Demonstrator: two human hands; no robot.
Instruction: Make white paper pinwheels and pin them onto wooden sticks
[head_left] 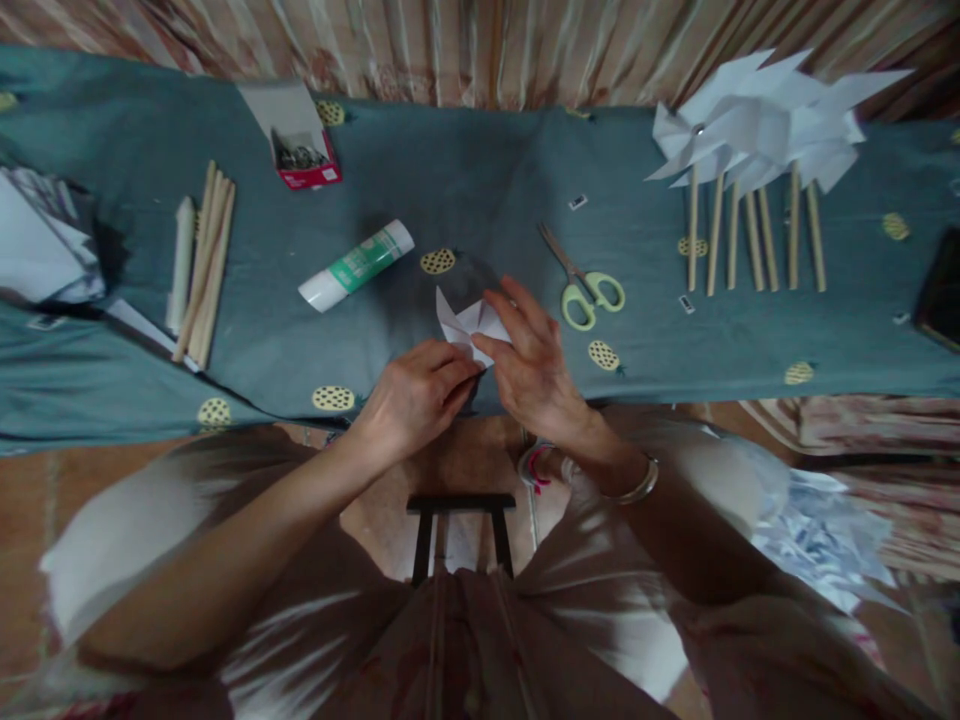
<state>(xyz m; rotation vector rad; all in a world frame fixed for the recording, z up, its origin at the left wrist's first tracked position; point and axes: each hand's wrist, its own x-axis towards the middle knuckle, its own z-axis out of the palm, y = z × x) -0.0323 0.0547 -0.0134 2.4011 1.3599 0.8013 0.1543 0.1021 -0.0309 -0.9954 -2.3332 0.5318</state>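
A small white paper pinwheel (459,322), partly folded with one pointed corner standing up, is between my hands at the table's near edge. My left hand (421,390) pinches its lower left side, the fingertips close together. With thumb and fingers, my right hand (534,355) grips the paper from the right. The paper's lower part is hidden behind the fingers. To the right of my right hand lie scissors (586,285) with light green handles. Beyond my left hand rests a white and green glue stick (356,265).
Several finished pinwheels on sticks (757,130) lie at the back right. An open red box (309,170) of small metal pieces stands at the back left. Wooden sticks (206,270) and a stack of paper (41,240) lie left. White paper pieces (821,535) sit low on the right.
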